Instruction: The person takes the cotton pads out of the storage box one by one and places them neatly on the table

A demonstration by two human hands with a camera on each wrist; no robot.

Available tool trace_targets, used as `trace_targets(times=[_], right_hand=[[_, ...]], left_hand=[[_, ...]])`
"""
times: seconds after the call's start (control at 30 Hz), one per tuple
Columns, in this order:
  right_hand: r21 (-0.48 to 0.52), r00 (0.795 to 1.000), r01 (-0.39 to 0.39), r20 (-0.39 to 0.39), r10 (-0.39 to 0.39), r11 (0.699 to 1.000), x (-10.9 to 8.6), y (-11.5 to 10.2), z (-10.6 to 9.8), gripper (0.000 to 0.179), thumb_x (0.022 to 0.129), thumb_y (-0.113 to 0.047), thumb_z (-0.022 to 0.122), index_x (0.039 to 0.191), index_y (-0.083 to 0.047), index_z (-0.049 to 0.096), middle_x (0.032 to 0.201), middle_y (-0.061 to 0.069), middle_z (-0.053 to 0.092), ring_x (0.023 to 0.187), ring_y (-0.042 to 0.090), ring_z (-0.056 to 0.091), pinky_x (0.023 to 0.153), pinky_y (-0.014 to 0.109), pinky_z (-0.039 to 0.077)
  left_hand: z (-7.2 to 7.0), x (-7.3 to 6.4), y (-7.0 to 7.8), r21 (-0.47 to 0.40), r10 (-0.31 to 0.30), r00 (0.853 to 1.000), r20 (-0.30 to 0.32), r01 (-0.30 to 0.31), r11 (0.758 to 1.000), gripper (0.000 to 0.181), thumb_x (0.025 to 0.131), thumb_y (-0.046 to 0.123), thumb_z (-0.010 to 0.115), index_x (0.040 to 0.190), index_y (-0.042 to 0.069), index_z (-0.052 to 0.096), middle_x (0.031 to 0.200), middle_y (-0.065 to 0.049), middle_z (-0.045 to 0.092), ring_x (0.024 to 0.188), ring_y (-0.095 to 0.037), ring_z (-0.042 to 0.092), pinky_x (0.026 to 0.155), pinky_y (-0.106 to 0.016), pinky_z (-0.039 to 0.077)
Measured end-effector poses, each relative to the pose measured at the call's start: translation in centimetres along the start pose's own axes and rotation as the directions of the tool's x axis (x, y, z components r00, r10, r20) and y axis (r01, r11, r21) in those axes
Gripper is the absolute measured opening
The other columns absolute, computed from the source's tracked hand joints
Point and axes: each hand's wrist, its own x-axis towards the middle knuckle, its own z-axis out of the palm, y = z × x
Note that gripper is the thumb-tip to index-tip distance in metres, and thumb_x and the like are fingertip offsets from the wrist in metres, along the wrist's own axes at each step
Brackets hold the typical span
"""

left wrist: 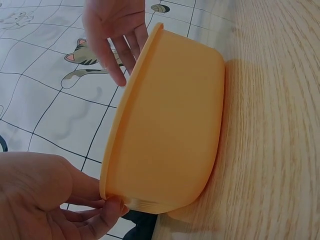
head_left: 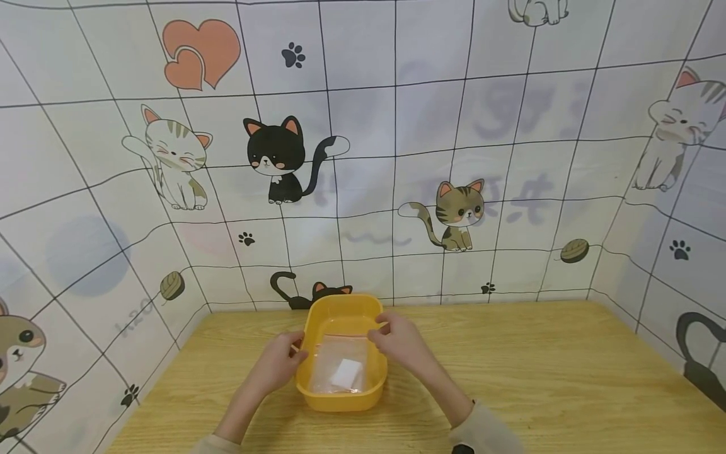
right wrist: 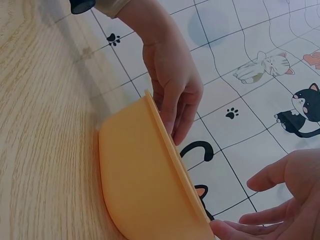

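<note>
A yellow plastic basin (head_left: 341, 403) stands on the table, with a clear zip bag (head_left: 324, 369) lying inside. Within the bag is a small white piece (head_left: 347, 374); its kind cannot be made out. My left hand (head_left: 279, 364) pinches the basin's left rim between thumb and fingers, as the left wrist view (left wrist: 50, 195) shows. At the opposite rim is my right hand (head_left: 401, 343), its fingers relaxed and apart. In the right wrist view, a fingertip of the right hand (right wrist: 287, 200) reaches the rim, and the hand does not grip it.
The wood-grain table (head_left: 527, 372) stretches to both sides of the basin. A white cloth backdrop (head_left: 368, 189) with a black grid and printed cats rises behind the table and along both sides. The basin's far end is close to the backdrop.
</note>
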Motion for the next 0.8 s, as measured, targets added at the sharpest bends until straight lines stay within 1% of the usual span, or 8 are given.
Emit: trace_targets(times=[0.13,0.23,0.37,0.47,0.6,0.8], right_hand=[[-0.011,1.000,-0.004,0.011,0.004,1.000,0.0,-0.3,0.5,0.045,0.092,-0.017,0.067,0.127,0.008,0.058,0.106,0.019,0.068,0.080,0.022,0.067,0.071,0.038,0.058],[-0.027,1.000,0.000,0.017,0.001,1.000,0.0,-0.5,0.8,0.045,0.091,-0.018,0.068,0.126,0.009,0.058,0.108,0.020,0.068,0.084,0.024,0.067,0.073,0.040,0.058],[-0.051,0.999,0.032,0.034,-0.031,0.998,0.0,-0.8,1.3,0.046,0.090,-0.018,0.068,0.123,0.012,0.059,0.105,0.021,0.069,0.090,0.028,0.068,0.074,0.041,0.058],[-0.061,0.998,0.049,0.045,-0.047,0.997,0.0,-1.0,1.7,0.047,0.088,-0.018,0.069,0.121,0.014,0.059,0.101,0.021,0.069,0.089,0.029,0.067,0.074,0.041,0.058],[-0.072,0.998,0.040,0.061,-0.035,0.997,-0.1,-1.1,2.2,0.048,0.088,-0.019,0.069,0.121,0.014,0.059,0.102,0.020,0.069,0.090,0.029,0.066,0.076,0.044,0.057],[-0.102,0.994,0.020,0.105,-0.010,0.995,-0.4,-1.1,3.0,0.056,0.090,-0.023,0.068,0.127,0.017,0.054,0.112,0.027,0.065,0.102,0.039,0.064,0.083,0.051,0.055]], left_hand=[[0.0,0.0,0.0,0.002,0.006,1.000,0.002,-0.006,1.000,0.008,0.088,-0.007,0.070,0.094,-0.004,0.065,0.089,-0.010,0.065,0.073,-0.017,0.060,0.061,-0.029,0.054],[0.0,0.0,0.1,0.002,0.005,1.000,-0.001,-0.005,1.000,0.009,0.088,-0.008,0.070,0.094,-0.003,0.066,0.088,-0.009,0.065,0.072,-0.017,0.060,0.060,-0.029,0.053],[-0.1,0.0,0.1,0.007,0.000,1.000,-0.005,0.000,1.000,0.009,0.088,-0.008,0.069,0.092,-0.001,0.065,0.087,-0.008,0.065,0.072,-0.017,0.059,0.060,-0.029,0.053],[-0.1,-0.1,0.1,0.013,-0.003,1.000,-0.007,0.003,1.000,0.010,0.088,-0.009,0.070,0.091,0.000,0.065,0.088,-0.008,0.065,0.072,-0.017,0.059,0.060,-0.029,0.053],[0.0,-0.1,0.0,0.016,0.001,1.000,-0.006,-0.001,1.000,0.009,0.088,-0.008,0.069,0.089,-0.001,0.064,0.087,-0.009,0.065,0.072,-0.017,0.060,0.059,-0.028,0.053],[0.0,-0.1,0.1,0.007,0.020,1.000,-0.004,-0.020,1.000,0.008,0.088,-0.008,0.068,0.087,-0.002,0.063,0.086,-0.011,0.066,0.070,-0.018,0.062,0.058,-0.026,0.053]])
